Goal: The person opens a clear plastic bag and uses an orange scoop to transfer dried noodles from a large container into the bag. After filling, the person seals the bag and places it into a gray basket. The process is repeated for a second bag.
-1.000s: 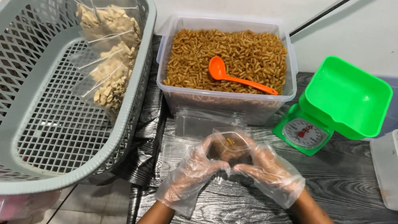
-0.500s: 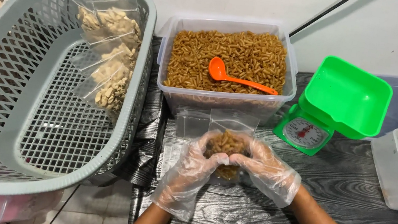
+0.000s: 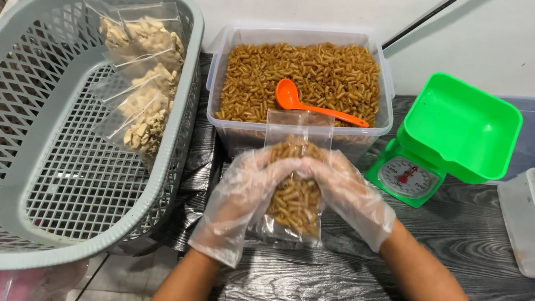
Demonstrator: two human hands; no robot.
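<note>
Head view: the left hand (image 3: 241, 198) and the right hand (image 3: 350, 198), both in loose clear plastic gloves, grip a small clear bag (image 3: 295, 181) of brown macaroni-shaped snacks. The fingers of each hand pinch the bag near its upper part, meeting at the middle, while the filled lower half hangs down between the wrists, just above the bench (image 3: 346, 283), a dark surface with a wood-grain pattern. The bag's empty top stands upright in front of the tub.

Just beyond the hands sits a clear plastic tub (image 3: 226, 43) filled with the same brown snacks, and an orange scoop (image 3: 307, 104) lies on top of them, its handle pointing right. To the right of the tub stands a small green kitchen scale (image 3: 460, 130) with a square green pan and a round dial facing the person. Further right, at the frame's edge, is a clear container (image 3: 531, 217), its contents pale and unclear.

To the left, a large grey latticed basket (image 3: 73, 181) holds several clear bags of pale snacks (image 3: 143, 81) leaning against its far right wall.
</note>
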